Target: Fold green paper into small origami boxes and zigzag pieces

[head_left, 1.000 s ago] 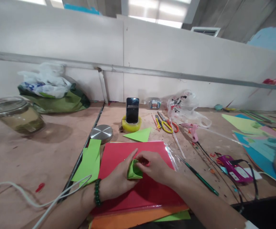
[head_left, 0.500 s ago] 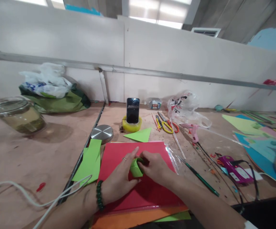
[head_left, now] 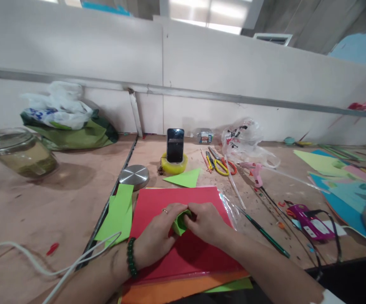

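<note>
A small curled piece of green paper (head_left: pixel 180 224) is between my hands, above a red sheet (head_left: pixel 201 264). My left hand (head_left: pixel 159 232), with a ring and a green bead bracelet at the wrist, grips its left side with bent fingers. On the other side my right hand (head_left: pixel 206 221) pinches the paper's upper right edge, its fingertips partly hidden. Green paper pieces (head_left: pixel 119 215) lie left of the red sheet, and a green triangle (head_left: pixel 184 178) lies beyond it.
Behind the sheet stand a phone (head_left: pixel 174 145) on yellow tape and a metal disc (head_left: pixel 134 176). Scissors (head_left: pixel 222 166), a pink glue gun (head_left: pixel 256 174), a green pen-like tool (head_left: pixel 265 233) and a purple device (head_left: pixel 312 223) are on the right. A glass jar (head_left: pixel 21 154) stands left.
My left fingers have come down and closed in around the green paper, the index finger no longer raised. The paper has tilted and looks more folded in. The view has shifted slightly.
</note>
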### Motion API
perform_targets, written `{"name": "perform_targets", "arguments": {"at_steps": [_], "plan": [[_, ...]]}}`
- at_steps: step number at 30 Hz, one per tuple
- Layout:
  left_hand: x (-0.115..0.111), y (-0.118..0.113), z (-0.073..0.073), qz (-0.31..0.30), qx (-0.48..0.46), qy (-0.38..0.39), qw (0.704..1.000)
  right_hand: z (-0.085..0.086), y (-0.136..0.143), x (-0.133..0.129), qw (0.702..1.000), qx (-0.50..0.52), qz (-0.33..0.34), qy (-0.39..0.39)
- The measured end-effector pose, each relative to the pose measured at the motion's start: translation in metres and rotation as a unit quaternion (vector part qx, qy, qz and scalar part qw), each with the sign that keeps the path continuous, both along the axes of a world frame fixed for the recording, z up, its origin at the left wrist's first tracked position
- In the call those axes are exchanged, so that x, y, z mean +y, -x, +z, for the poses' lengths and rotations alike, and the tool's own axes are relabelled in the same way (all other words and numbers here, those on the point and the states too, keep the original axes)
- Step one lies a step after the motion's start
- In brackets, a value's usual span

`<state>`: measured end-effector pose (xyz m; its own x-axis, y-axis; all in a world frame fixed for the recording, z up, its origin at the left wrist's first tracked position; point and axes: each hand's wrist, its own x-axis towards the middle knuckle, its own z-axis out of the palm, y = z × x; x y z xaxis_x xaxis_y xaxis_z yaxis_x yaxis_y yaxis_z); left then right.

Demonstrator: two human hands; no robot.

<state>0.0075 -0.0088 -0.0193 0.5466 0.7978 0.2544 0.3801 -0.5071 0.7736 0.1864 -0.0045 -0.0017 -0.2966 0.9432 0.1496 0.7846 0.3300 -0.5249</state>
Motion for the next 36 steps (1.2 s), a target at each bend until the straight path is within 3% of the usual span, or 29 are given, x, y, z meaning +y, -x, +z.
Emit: {"name": "perform_targets", "arguments": {"at_steps": [4, 9, 13, 17, 27, 31, 36], "plan": [[-0.001, 0.000, -0.002, -0.018, 0.023, -0.026, 0.999, 0.001, -0.001, 0.000, 0.999, -0.044, -0.011, -0.019], [0.000, 0.001, -0.001, -0.037, 0.037, -0.040, 0.998, 0.009, 0.001, 0.000, 0.998, -0.017, 0.028, 0.048], [0.000, 0.002, -0.004, -0.044, 0.050, -0.060, 0.996, 0.006, 0.002, 0.000, 0.997, -0.077, -0.008, 0.011], [0.000, 0.003, -0.006, -0.045, 0.050, -0.069, 0.995, 0.003, 0.003, -0.001, 0.998, -0.053, 0.005, 0.030], [0.001, 0.002, -0.002, -0.036, 0.014, -0.044, 0.998, 0.015, 0.002, 0.000, 0.993, -0.072, 0.008, 0.094], [0.001, 0.001, -0.006, -0.043, 0.024, -0.045, 0.998, 0.012, 0.003, 0.000, 0.993, -0.089, -0.004, 0.071], [0.002, 0.001, -0.006, 0.006, -0.040, 0.035, 0.999, 0.011, 0.001, 0.002, 0.996, -0.060, -0.011, 0.067]]}}
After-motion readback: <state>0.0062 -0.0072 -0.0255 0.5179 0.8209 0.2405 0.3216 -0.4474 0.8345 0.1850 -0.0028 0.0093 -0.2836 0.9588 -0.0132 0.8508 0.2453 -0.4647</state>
